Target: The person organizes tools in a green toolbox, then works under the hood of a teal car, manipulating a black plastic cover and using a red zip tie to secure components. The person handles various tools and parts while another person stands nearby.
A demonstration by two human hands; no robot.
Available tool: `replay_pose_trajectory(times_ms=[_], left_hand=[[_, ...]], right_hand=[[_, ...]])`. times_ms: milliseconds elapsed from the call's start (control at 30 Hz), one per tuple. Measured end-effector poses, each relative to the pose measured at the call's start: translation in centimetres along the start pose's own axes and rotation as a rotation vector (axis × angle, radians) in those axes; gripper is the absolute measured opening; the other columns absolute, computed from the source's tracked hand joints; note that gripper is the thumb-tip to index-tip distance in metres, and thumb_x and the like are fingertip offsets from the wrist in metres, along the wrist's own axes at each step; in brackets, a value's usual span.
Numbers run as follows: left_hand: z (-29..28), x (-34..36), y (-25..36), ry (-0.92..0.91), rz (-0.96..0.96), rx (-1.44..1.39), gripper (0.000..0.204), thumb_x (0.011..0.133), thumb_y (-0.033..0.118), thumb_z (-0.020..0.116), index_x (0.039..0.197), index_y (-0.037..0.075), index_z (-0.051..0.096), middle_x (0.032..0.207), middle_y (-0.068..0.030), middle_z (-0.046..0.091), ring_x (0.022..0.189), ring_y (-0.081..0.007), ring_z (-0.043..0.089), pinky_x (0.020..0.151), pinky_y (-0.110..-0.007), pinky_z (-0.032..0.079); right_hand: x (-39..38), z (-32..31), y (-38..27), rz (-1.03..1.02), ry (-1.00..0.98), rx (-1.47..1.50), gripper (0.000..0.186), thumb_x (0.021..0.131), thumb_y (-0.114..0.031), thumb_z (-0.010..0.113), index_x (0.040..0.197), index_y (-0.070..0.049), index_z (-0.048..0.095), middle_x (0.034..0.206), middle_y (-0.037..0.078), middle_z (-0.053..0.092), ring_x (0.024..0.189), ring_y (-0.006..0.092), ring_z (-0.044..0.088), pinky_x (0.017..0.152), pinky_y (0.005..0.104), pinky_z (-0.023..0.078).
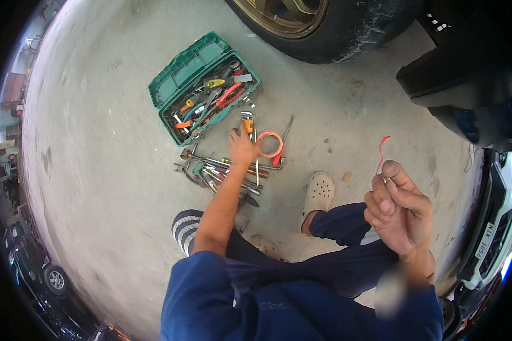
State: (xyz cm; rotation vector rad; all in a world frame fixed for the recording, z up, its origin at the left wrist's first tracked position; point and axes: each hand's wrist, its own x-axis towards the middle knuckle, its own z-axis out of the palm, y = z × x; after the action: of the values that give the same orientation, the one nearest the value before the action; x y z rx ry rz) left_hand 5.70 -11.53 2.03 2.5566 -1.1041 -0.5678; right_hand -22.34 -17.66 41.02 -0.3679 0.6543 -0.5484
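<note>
My left hand (243, 149) reaches down to the floor with thumb and fingers apart. Its fingertips touch or nearly touch a yellow-orange piece (248, 125) with bent metal ends, like a hex key set. Close to the thumb lies an orange-red ring (270, 144), like a tape roll. A red-handled screwdriver (278, 159) sits by the ring. Around and below that hand is a pile of loose tools (213, 175), including pliers and metal rods. Raised at the right, my right hand (399, 207) pinches a thin red wire (381, 149) between thumb and fingertips. The wire's lower end is hidden.
Beyond the pile stands an open green toolbox (190, 59) full of hand tools. A large tyre (347, 34) with a gold rim is at the top. Dark car bodywork (455, 91) hangs at the upper right. My beige clog (320, 192) rests on the concrete floor (108, 142).
</note>
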Motion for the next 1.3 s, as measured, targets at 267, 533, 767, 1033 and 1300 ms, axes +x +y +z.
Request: replay_pose_trajectory(times_ms=[267,533,767,1033,1300], left_hand=[[2.9,0.2,-3.8,0.09,0.005,-0.457,0.066,0.082,0.031,0.077,0.136,-0.003,0.061,0.131,-0.0292,0.059,0.121,-0.0461,0.059,0.107,-0.05,0.047],[-0.8,-7.5,-4.2,-0.185,0.306,0.334,0.064,0.081,0.049,0.084,0.116,-0.001,0.068,0.124,-0.0231,0.062,0.108,-0.0433,0.068,0.091,-0.052,0.057],[4.0,-7.3,-5.4,-0.277,0.36,0.106,0.053,0.083,0.03,0.085,0.116,-0.002,0.059,0.117,-0.0185,0.061,0.105,-0.0385,0.07,0.086,-0.046,0.061],[-4.5,-7.8,-4.0,-0.633,0.359,0.127,0.036,0.083,0.008,0.067,0.114,-0.009,0.061,0.117,-0.0329,0.067,0.114,-0.0455,0.068,0.098,-0.049,0.056],[-25.6,2.0,-6.5,-0.307,0.465,-0.018,0.044,0.087,0.003,0.068,0.132,0.001,0.068,0.12,-0.0239,0.071,0.108,-0.0417,0.069,0.093,-0.044,0.055]], right_hand=[[-0.8,1.0,1.2,-0.035,0.061,-0.035,0.032,0.11,-0.008,0.045,0.141,-0.005,0.054,0.087,0.008,0.055,0.071,0.0141,0.047,0.064,0.029,0.041],[-1.4,1.8,1.7,-0.045,0.013,-0.021,0.037,0.108,-0.007,0.049,0.144,-0.005,0.051,0.088,0.008,0.055,0.071,0.0135,0.046,0.064,0.0278,0.041],[-1.8,2.5,2.2,-0.032,0.016,-0.01,0.036,0.108,-0.006,0.048,0.143,-0.005,0.051,0.088,0.007,0.055,0.071,0.0138,0.046,0.063,0.0283,0.041],[-1.2,2.4,2.3,-0.042,-0.045,-0.016,0.033,0.109,-0.008,0.046,0.14,-0.001,0.056,0.09,0.008,0.06,0.071,0.0137,0.048,0.065,0.0287,0.041],[-1.4,1.9,2.1,-0.025,-0.02,-0.019,0.032,0.109,-0.008,0.047,0.138,-0.002,0.057,0.09,0.008,0.061,0.071,0.0144,0.048,0.065,0.0295,0.041]])
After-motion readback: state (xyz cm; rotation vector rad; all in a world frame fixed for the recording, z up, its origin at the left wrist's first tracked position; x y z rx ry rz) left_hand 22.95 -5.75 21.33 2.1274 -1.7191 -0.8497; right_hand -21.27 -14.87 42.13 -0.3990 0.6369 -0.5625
